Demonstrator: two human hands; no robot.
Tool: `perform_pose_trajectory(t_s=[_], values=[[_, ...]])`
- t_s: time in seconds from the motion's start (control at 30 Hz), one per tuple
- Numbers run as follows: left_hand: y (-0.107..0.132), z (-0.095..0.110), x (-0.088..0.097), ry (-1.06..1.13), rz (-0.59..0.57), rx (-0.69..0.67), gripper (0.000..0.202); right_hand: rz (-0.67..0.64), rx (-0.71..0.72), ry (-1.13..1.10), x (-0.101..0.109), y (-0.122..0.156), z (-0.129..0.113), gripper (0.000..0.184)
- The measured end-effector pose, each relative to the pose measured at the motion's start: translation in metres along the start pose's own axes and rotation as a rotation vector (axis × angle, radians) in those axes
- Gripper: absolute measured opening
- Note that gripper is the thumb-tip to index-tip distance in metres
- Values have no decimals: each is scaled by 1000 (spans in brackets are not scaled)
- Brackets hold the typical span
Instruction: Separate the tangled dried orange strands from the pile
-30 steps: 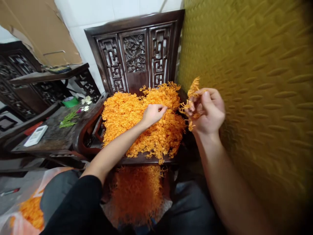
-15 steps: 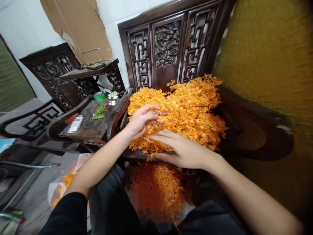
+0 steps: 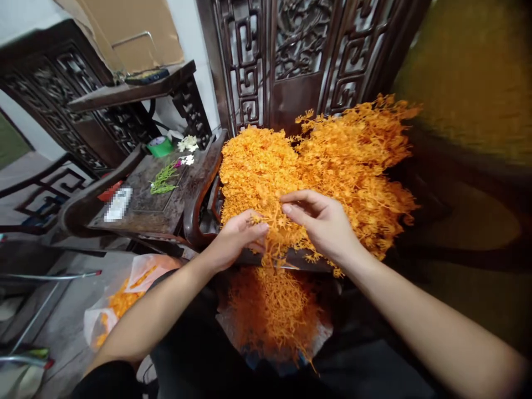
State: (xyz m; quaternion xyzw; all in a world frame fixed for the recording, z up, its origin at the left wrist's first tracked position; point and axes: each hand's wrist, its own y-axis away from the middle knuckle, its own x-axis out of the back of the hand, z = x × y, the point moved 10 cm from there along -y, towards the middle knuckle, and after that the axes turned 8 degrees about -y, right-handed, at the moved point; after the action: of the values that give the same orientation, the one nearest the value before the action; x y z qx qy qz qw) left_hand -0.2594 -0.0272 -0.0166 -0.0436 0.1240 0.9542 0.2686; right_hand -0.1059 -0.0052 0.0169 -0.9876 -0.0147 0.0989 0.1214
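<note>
A big heap of orange plastic flower sprigs (image 3: 332,160) covers the seat of a dark carved wooden chair (image 3: 307,55). My left hand (image 3: 236,238) and my right hand (image 3: 322,221) meet at the heap's front edge. Both pinch the same orange sprig (image 3: 276,233) between thumb and fingers. Below them, on my lap, lies a smaller pile of orange sprigs (image 3: 270,310).
A dark side table (image 3: 145,194) at the left holds a white remote, green stems, small white flowers and a green tape roll. A plastic bag (image 3: 120,299) with orange sprigs lies on the floor. A yellow-green patterned surface (image 3: 469,83) fills the right.
My right hand dropped from beside the yellow surface down to the heap's front. Both hands moved nearer me and now pinch one sprig. The camera turned left and closer.
</note>
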Motion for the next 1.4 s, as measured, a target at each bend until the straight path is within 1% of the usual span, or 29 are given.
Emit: perform_pose_trajectory(t_s=[0.07,0.13,0.2,0.27,0.3,0.37,0.43,0.47,0.5,0.57,0.63,0.73,0.87,0.93,1.07,1.13,1.2,1.23,1.3,1.33,1.37,1.4], values=[[0,-4,12,-3,88,6,45,-57,-30,17,-9,-1,5,24],[1,-6,25,-17,185,-17,50,-89,-74,0,-16,-1,10,25],[2,-6,34,-25,267,-63,54,-119,-107,-22,-24,1,14,33],[4,-6,39,-20,316,-99,56,-168,-99,22,-34,3,11,38],[6,-6,41,-14,330,-109,58,-186,-79,77,-38,4,9,37],[9,-7,43,-8,356,-115,64,-173,-24,196,-39,3,4,30],[13,-6,46,-16,381,-113,71,-117,-17,232,-33,1,6,20],[15,-6,47,-31,386,-109,71,-88,-35,199,-29,-1,9,17],[16,-5,47,-54,386,-106,67,-58,-67,136,-24,-2,15,16],[17,-4,46,-102,372,-111,51,10,-152,-34,-14,-4,27,18],[18,-3,45,-102,360,-120,35,79,-201,-157,-5,-5,35,21],[17,-4,42,43,366,-123,26,141,-228,-213,4,-7,37,22],[17,1,44,302,451,-189,20,262,-220,-279,20,-12,33,26],[17,6,45,342,481,-229,19,278,-208,-312,24,-15,30,31],[17,17,46,227,510,-283,22,218,-125,-293,23,-18,19,46],[16,19,47,145,515,-279,23,173,-75,-204,20,-15,13,41],[14,18,46,49,493,-246,22,114,-23,-43,15,-11,7,37],[12,17,44,-14,473,-222,22,88,23,62,13,-8,2,39],[10,14,40,-162,428,-182,26,41,173,264,5,-2,-15,56],[9,14,37,-233,408,-173,28,17,262,333,1,3,-24,67],[9,14,35,-293,391,-170,29,-12,343,375,-5,8,-34,73],[9,14,32,-340,370,-171,31,-50,407,398,-10,13,-42,75]])
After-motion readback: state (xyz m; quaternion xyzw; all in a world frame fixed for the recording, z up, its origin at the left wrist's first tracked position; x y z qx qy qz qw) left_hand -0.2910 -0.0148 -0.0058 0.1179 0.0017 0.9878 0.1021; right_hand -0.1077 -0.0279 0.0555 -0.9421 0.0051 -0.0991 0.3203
